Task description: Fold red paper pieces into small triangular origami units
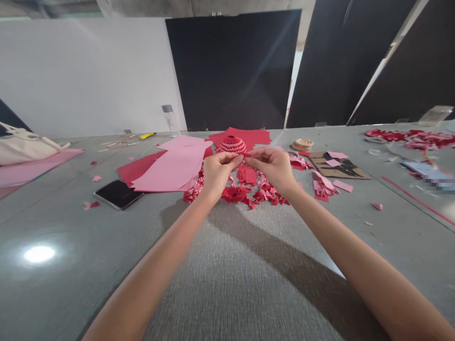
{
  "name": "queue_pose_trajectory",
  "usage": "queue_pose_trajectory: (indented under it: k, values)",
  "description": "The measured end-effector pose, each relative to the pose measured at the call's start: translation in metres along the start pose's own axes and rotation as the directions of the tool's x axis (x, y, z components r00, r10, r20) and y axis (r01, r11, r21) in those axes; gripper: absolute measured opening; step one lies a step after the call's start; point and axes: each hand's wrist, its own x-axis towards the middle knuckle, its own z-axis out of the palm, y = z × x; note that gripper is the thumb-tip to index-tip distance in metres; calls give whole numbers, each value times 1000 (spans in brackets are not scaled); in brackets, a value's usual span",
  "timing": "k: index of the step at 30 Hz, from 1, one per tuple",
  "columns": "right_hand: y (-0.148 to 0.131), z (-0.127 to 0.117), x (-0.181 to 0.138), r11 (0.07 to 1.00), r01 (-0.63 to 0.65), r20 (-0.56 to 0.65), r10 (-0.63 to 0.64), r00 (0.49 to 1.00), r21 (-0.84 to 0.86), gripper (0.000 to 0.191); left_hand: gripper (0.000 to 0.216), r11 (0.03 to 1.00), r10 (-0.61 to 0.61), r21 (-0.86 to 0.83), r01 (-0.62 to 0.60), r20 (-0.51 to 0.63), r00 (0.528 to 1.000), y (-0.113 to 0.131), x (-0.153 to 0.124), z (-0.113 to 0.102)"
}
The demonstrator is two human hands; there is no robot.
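My left hand (217,171) and my right hand (272,166) meet above the grey table (227,265), fingertips pinched together on a small red paper piece (244,155). Just behind the fingers stands a round red-and-pink folded-paper ball (232,144). Under the hands lies a heap of small folded red and pink paper pieces (249,192), with a flat red rosette (234,193) among them. Both hands are closed in a pinch.
Large pink sheets (174,166) and red sheets (245,136) lie behind left. A black phone (118,193) rests at left, a cardboard piece (337,165) with pink slips at right, a coiled ring (303,144), a clear bottle (170,118), a white bag (24,147), more red scraps (412,137) far right.
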Motion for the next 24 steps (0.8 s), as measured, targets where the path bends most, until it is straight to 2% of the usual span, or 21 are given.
queue_pose_trajectory:
  k: [6, 11, 17, 24]
  values:
    - [8, 2, -1, 1000, 19, 60, -19, 998, 4, 16, 11, 969, 34, 248, -15, -74, 997, 2, -2, -1]
    - [7, 1, -1, 1000, -7, 79, 9, 997, -22, 15, 12, 923, 110, 373, -93, -26, 994, 5, -3, -1]
    - [5, -1, 2, 1000, 1, 73, -1, 997, -4, 15, 9, 928, 212, 301, -217, 50, 976, 9, -3, -1]
    - [5, 0, -2, 993, -3, 110, 17, 994, -121, 11, 12, 889, 186, 423, -174, 11, 982, 6, -1, -4]
